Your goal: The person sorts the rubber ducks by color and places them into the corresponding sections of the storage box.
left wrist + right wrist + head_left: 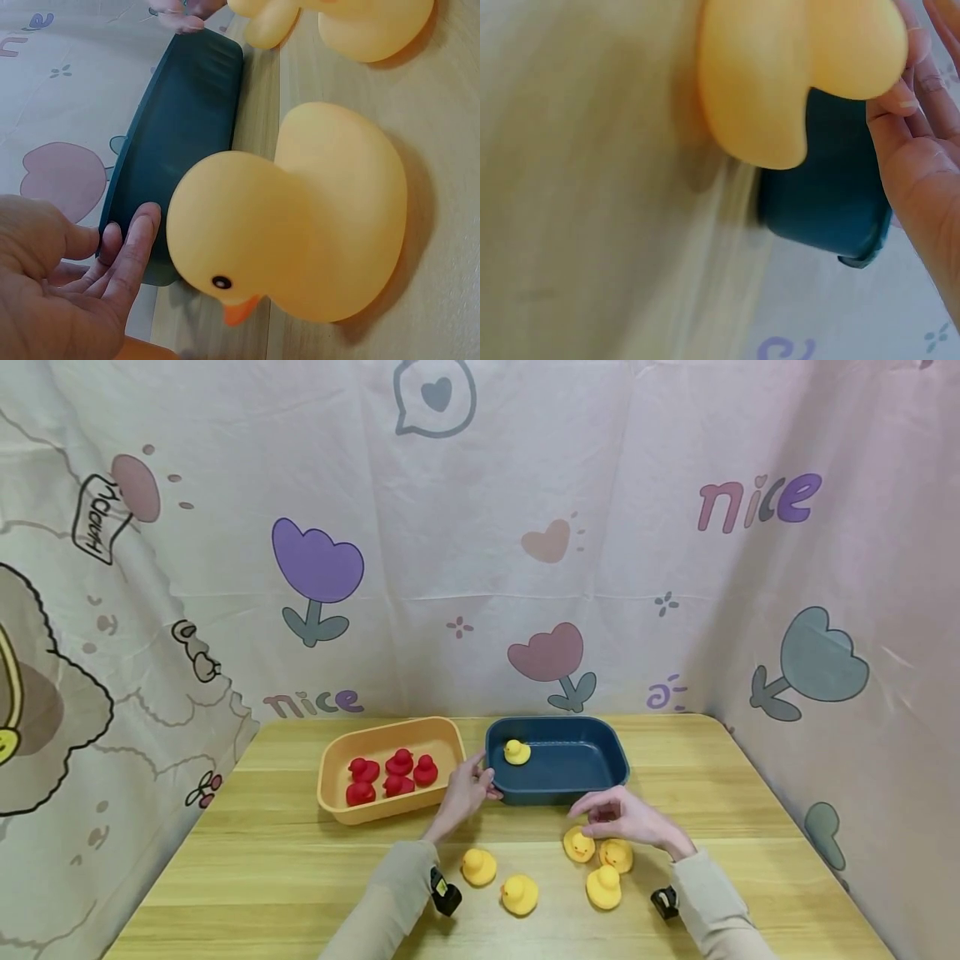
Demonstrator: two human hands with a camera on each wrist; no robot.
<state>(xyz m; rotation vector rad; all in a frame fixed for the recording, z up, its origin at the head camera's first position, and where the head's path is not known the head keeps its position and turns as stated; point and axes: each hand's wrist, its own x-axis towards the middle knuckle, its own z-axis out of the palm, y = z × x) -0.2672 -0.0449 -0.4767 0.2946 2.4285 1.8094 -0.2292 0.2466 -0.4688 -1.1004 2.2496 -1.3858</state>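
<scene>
Head view: one yellow duck [517,752] already sits in the blue tray [557,758], at its left end; five more lie on the wooden table [285,868] in front of it.
Duck being reached for: the yellow duck at the right hand [578,845] sits on the table just below the fingertips, close against a second duck [616,855] and near a third [604,887].
Right hand: the right hand [630,818] hovers over that cluster with fingers spread and relaxed, holding nothing that I can see; in the right wrist view a duck [795,71] looms blurred beside the fingers [900,97], contact unclear.
Left hand: the left hand [468,789] lies with straight fingers against the tray's left wall, steadying it; the left wrist view shows the fingertips [142,225] on the dark rim.
Loose ducks on the left: two ducks [478,867] and [519,895] lie near the left forearm.
Orange tray: the orange tray [390,768] holds five red ducks [393,774].
Risk, cluster: the three ducks are packed close, so a grab at one would likely knock its neighbours and send them rolling.
Risk, grip: the rounded, smooth bodies look slippery; a shallow pinch could let a duck pop free.
Risk, tray: a push from the left hand could slide the light tray.
Risk, sleeves: a forearm could sweep the loose ducks off the table.
</scene>
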